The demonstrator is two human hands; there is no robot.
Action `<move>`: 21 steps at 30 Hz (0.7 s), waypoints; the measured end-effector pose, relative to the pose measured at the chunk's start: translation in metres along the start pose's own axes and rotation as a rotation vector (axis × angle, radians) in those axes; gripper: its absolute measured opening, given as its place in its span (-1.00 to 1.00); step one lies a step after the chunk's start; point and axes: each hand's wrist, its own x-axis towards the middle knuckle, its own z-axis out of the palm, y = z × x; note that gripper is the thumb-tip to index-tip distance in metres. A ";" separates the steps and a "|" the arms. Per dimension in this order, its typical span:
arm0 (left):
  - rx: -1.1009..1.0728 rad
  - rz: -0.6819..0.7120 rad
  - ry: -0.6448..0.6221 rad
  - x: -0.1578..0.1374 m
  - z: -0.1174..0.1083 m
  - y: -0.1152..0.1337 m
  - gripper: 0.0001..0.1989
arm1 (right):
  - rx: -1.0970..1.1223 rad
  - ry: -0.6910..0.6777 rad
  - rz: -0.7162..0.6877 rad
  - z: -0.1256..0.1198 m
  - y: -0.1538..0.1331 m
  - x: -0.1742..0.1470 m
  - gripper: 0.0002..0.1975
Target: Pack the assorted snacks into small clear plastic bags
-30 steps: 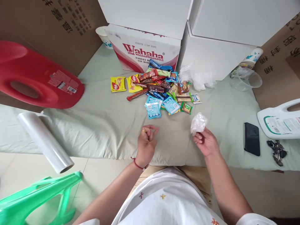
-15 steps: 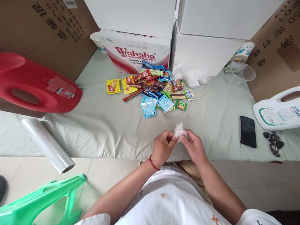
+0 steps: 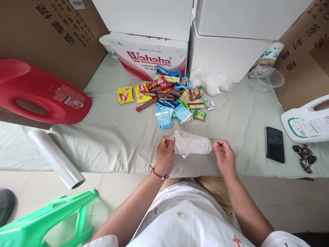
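A clear thin plastic bag [image 3: 193,143] is stretched sideways between my two hands, just above the front part of the covered surface [image 3: 115,144]. My left hand [image 3: 166,154] pinches its left end between thumb and fingers. At the other end, my right hand [image 3: 224,156] has its fingertips closed on the bag's edge. Beyond the bag lies a pile of wrapped snacks: blue sachets [image 3: 163,118], a green-ended biscuit pack [image 3: 199,115], red-brown bars [image 3: 147,104] and yellow packs [image 3: 125,95]. More crumpled clear plastic bags [image 3: 212,80] lie behind the pile on the right.
A Wahaha carton [image 3: 151,58] and white boxes [image 3: 228,55] stand at the back. On the left are a red jug [image 3: 46,94], a plastic film roll [image 3: 56,159] and a green stool [image 3: 51,219]. A phone [image 3: 275,144], keys [image 3: 305,157] and a white jug [image 3: 305,123] lie right.
The plastic bag was bunched up between my close-held fingers. Now my hands have moved apart, left and right, and the bag is drawn out lengthwise.
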 end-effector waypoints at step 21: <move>-0.156 0.018 -0.232 0.038 0.030 0.044 -0.53 | 0.452 0.254 0.074 -0.036 -0.015 0.025 -0.66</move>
